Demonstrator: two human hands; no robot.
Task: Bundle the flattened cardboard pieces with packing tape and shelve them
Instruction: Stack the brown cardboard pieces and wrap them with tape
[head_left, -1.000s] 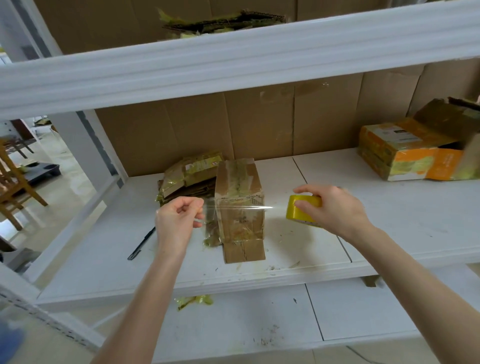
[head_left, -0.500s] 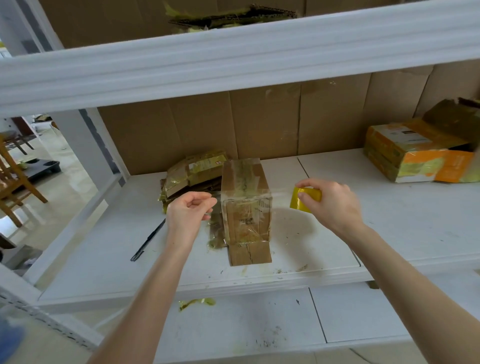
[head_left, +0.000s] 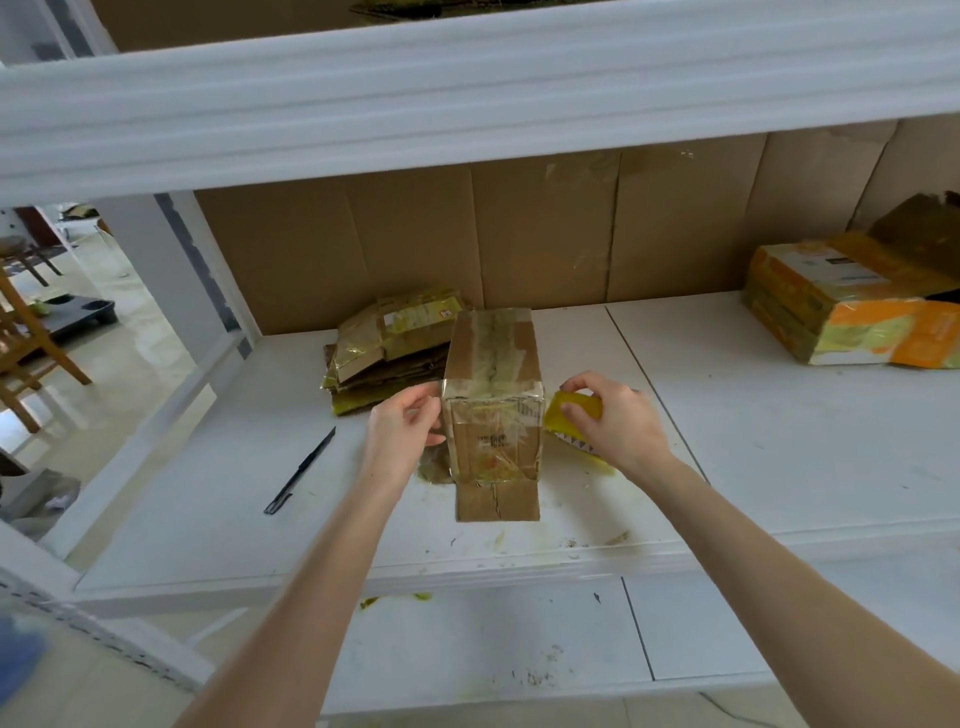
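Observation:
A brown cardboard bundle (head_left: 493, 395), wrapped in clear tape, stands upright in the middle of the white shelf (head_left: 727, 441). A strip of clear tape lies across its front upper edge. My left hand (head_left: 402, 431) pinches the tape's free end at the bundle's left side. My right hand (head_left: 610, 423) grips the yellow tape roll (head_left: 574, 408) against the bundle's right side; a serrated cutter edge shows below the roll. Behind the bundle on the left lies a pile of flattened cardboard pieces (head_left: 389, 353) with yellowish tape.
A black knife (head_left: 301, 470) lies on the shelf to the left of my left hand. An orange and yellow box stack (head_left: 841, 306) sits at the far right. A white shelf beam (head_left: 467, 93) crosses overhead. A lower shelf (head_left: 467, 649) shows scraps. Wooden chairs (head_left: 26, 353) stand at far left.
Both hands have moved in toward the bundle. The tape span, held stretched in the air before, now lies pressed against the bundle's front, with my hands at its two sides.

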